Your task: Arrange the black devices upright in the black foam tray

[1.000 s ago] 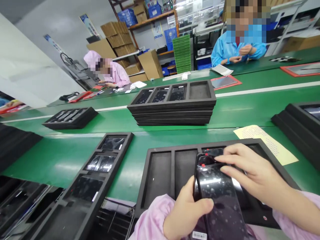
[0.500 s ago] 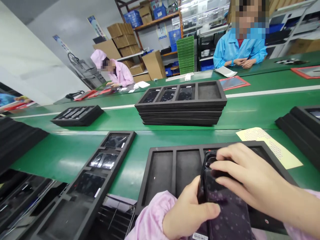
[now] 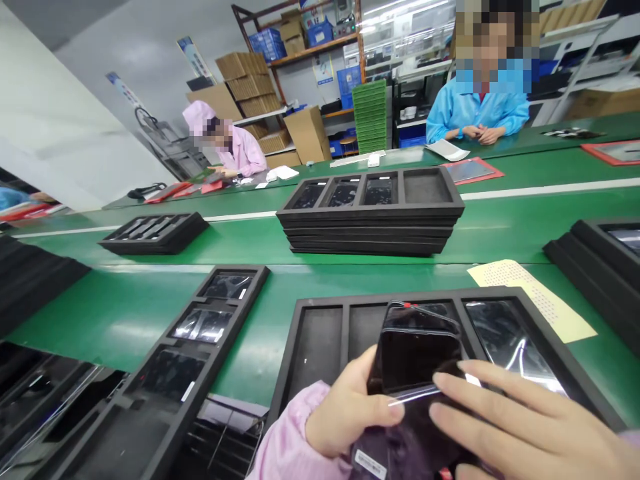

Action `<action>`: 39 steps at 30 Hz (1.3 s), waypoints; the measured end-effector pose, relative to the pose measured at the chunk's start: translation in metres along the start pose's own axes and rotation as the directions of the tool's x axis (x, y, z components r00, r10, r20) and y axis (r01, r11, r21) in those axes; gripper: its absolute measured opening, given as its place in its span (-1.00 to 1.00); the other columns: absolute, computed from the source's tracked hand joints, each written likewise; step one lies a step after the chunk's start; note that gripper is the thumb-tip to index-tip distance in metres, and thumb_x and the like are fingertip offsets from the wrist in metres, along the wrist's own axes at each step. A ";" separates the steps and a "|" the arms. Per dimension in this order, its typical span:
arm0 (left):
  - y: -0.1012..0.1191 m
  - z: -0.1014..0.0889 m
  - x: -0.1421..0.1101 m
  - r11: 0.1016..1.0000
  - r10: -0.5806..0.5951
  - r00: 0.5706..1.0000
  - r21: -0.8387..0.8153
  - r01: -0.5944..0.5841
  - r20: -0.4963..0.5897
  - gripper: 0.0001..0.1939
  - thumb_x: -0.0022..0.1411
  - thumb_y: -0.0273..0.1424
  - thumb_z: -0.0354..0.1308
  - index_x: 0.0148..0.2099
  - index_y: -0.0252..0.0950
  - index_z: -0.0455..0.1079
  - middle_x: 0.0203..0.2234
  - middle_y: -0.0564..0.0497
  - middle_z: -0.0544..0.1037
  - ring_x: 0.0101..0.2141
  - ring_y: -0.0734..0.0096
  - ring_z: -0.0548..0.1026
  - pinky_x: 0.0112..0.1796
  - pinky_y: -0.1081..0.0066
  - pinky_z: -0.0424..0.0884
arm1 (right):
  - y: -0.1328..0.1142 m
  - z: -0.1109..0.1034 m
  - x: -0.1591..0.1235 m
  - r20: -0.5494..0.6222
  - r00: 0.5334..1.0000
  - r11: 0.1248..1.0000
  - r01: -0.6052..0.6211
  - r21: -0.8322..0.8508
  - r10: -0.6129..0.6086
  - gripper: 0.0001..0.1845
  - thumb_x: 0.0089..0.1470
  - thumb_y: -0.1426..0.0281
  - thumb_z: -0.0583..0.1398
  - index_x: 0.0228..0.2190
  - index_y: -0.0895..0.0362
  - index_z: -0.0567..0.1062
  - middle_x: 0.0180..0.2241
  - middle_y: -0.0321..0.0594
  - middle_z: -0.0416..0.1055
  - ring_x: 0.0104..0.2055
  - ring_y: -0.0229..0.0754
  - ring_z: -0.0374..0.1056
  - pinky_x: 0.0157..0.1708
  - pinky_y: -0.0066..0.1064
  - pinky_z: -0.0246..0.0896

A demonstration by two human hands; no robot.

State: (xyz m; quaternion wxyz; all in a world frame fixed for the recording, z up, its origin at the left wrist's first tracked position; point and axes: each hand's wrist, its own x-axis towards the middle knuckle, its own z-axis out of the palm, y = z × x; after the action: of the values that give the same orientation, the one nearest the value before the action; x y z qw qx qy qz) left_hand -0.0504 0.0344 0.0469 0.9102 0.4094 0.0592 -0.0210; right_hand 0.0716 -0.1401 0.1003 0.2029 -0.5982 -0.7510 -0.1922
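Note:
My left hand grips a glossy black phone panel by its left edge, holding it tilted above a black foam tray. My right hand lies over the panel's lower part, fingers stretched, with a strip of clear film lifting under the fingertips. The tray's two left slots are bare; its right slot holds another shiny panel.
A second foam tray with panels lies to the left. A stack of trays stands on the green belt behind, and more trays sit at left and right. A yellow sheet lies nearby. Two people work across the belt.
My right hand has slid from the panel's top end down toward me, uncovering the upper half, and a film edge now shows. The panel is tilted up more.

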 end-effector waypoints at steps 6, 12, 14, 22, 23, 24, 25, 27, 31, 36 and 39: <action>0.011 -0.001 0.002 1.000 -0.029 0.994 0.006 0.030 -0.110 -0.54 -0.12 -0.40 0.37 -0.10 -0.32 0.41 -0.37 -0.03 0.51 -0.42 0.45 0.42 -0.41 0.53 0.28 | 0.005 -0.011 0.031 0.328 0.885 0.923 0.231 0.307 -0.331 -0.49 0.34 0.35 -0.26 -0.08 0.07 0.43 0.02 -0.48 0.34 0.12 -0.42 0.16 0.18 -0.55 -0.06; 0.016 0.009 0.010 0.999 -0.033 0.962 0.004 0.035 -0.272 -0.58 -0.10 -0.48 0.31 -0.11 -0.30 0.40 -0.30 -0.01 0.52 -0.29 0.32 0.46 -0.24 0.43 0.31 | 0.025 0.018 0.027 0.144 0.989 0.950 -0.026 0.312 -0.021 -0.60 0.27 0.43 -0.09 -0.40 0.10 0.50 0.00 -0.21 0.35 0.13 -0.04 0.10 0.04 -0.11 0.05; 0.013 0.007 0.011 0.998 -0.050 0.953 -0.055 0.035 -0.298 -0.53 -0.12 -0.49 0.31 -0.08 -0.30 0.38 -0.28 -0.02 0.52 -0.26 0.27 0.46 -0.24 0.41 0.30 | 0.036 0.032 0.021 0.110 0.993 0.967 -0.072 0.243 0.046 -0.66 0.25 0.35 -0.01 -0.48 0.10 0.46 -0.09 -0.15 0.39 0.02 0.04 0.17 -0.11 -0.06 0.10; 0.008 0.002 0.013 0.999 0.044 0.910 -0.002 -0.049 -0.412 -0.55 -0.14 -0.49 0.29 -0.11 -0.35 0.39 -0.30 -0.04 0.53 -0.24 0.23 0.46 -0.16 0.33 0.30 | 0.037 0.072 0.019 -0.170 0.800 0.813 -0.537 0.226 0.575 -0.68 0.14 0.28 0.06 -0.61 0.09 0.29 -0.37 -0.16 0.35 -0.29 -0.10 0.30 -0.32 -0.26 0.21; 0.008 0.000 0.011 0.999 0.052 0.897 0.011 -0.053 -0.439 -0.55 -0.14 -0.47 0.30 -0.11 -0.35 0.38 -0.29 -0.05 0.53 -0.25 0.22 0.46 -0.16 0.32 0.31 | 0.033 0.075 0.020 -0.135 0.719 0.720 -0.627 0.298 0.682 -0.72 0.11 0.26 0.06 -0.59 0.09 0.29 -0.40 -0.18 0.35 -0.34 -0.13 0.31 -0.37 -0.29 0.22; 0.007 -0.003 0.010 0.998 0.056 0.880 0.011 -0.057 -0.472 -0.53 -0.15 -0.44 0.32 -0.12 -0.35 0.38 -0.30 -0.06 0.53 -0.27 0.22 0.46 -0.18 0.32 0.32 | 0.029 0.077 0.021 -0.037 0.632 0.597 -0.709 0.375 0.774 -0.77 0.06 0.23 0.06 -0.54 0.08 0.31 -0.44 -0.21 0.36 -0.41 -0.15 0.32 -0.44 -0.33 0.23; 0.006 -0.006 0.007 0.997 0.065 0.857 0.006 -0.072 -0.511 -0.52 -0.17 -0.42 0.34 -0.13 -0.35 0.37 -0.31 -0.05 0.53 -0.28 0.23 0.47 -0.20 0.32 0.33 | 0.025 0.079 0.021 0.123 0.554 0.458 -0.776 0.433 0.823 -0.79 0.02 0.20 0.06 -0.48 0.08 0.31 -0.50 -0.25 0.36 -0.50 -0.18 0.30 -0.51 -0.36 0.21; 0.006 -0.014 0.000 0.994 0.087 0.821 -0.010 -0.112 -0.564 -0.53 -0.17 -0.39 0.36 -0.14 -0.33 0.36 -0.33 -0.04 0.53 -0.30 0.24 0.48 -0.22 0.33 0.34 | 0.017 0.081 0.022 0.486 0.441 0.224 -0.870 0.440 0.755 -0.72 -0.05 0.14 0.06 -0.40 0.09 0.31 -0.63 -0.35 0.30 -0.62 -0.22 0.24 -0.63 -0.42 0.13; 0.012 -0.037 -0.022 0.988 0.118 0.721 0.008 -0.154 -0.682 -0.59 -0.14 -0.42 0.31 -0.16 -0.33 0.37 -0.41 -0.01 0.54 -0.37 0.27 0.50 -0.29 0.39 0.37 | 0.014 0.076 0.023 0.664 0.382 0.124 -0.907 0.402 0.642 -0.58 -0.06 0.07 0.00 -0.31 0.12 0.34 -0.71 -0.41 0.20 -0.64 -0.21 0.23 -0.64 -0.45 0.10; 0.022 -0.058 -0.047 0.967 0.206 0.522 0.090 -0.239 -0.828 -0.64 -0.16 -0.46 0.28 -0.22 -0.30 0.38 -0.49 0.06 0.52 -0.51 0.41 0.46 -0.44 0.48 0.36 | 0.011 0.085 0.027 0.390 0.439 0.410 -0.898 0.160 0.810 -0.38 0.01 0.20 -0.04 0.06 0.26 0.24 -0.79 -0.43 0.17 -0.73 -0.15 0.23 -0.67 -0.41 0.08; 0.022 -0.055 -0.052 0.965 0.193 0.561 0.053 -0.256 -0.805 -0.66 -0.18 -0.47 0.30 -0.25 -0.31 0.39 -0.49 0.04 0.52 -0.50 0.35 0.47 -0.43 0.43 0.40 | -0.008 0.113 0.038 0.347 0.506 0.582 -0.797 -0.163 0.790 -0.42 0.00 0.38 0.01 0.08 0.31 0.28 -0.77 -0.29 0.29 -0.70 -0.03 0.33 -0.69 -0.38 0.11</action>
State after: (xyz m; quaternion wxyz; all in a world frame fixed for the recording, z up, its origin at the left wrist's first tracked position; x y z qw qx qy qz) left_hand -0.1048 0.0897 0.0334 0.7937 0.3465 0.4114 0.2841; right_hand 0.0475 -0.0508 0.0253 0.1227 -0.8981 -0.4195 0.0497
